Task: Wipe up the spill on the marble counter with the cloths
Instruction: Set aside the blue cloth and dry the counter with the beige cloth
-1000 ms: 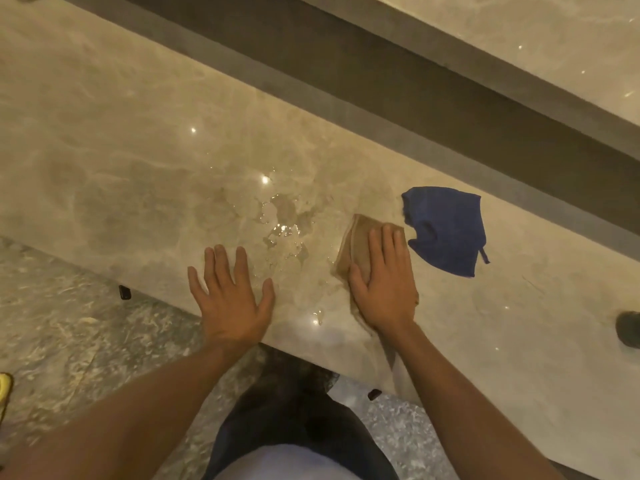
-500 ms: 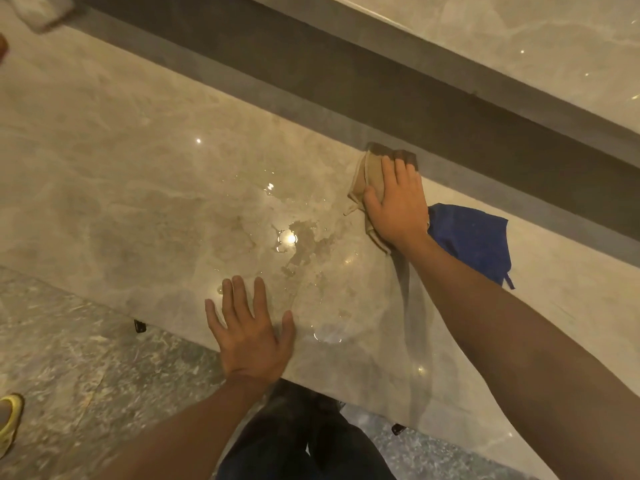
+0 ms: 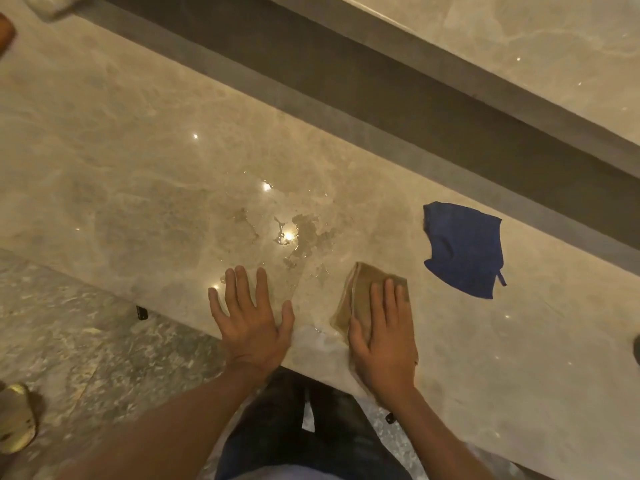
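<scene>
A shiny wet spill (image 3: 301,233) spreads over the middle of the beige marble counter (image 3: 138,174). My right hand (image 3: 384,337) lies flat on a folded tan cloth (image 3: 360,289), pressing it to the counter near the front edge, just right of the spill. My left hand (image 3: 251,320) rests palm down with fingers spread on the counter edge, below the spill, holding nothing. A blue cloth (image 3: 464,247) lies loose on the counter to the right, beyond the tan cloth.
A dark recessed strip (image 3: 381,98) runs along the counter's back, with a higher marble ledge (image 3: 519,39) behind it. Speckled floor (image 3: 86,334) shows at the lower left, with a yellow shoe (image 3: 14,417) on it. A dark object (image 3: 636,348) pokes in at the right edge.
My right hand has pulled the tan cloth back from the counter's far side to the front edge. The left hand has stayed flat in place.
</scene>
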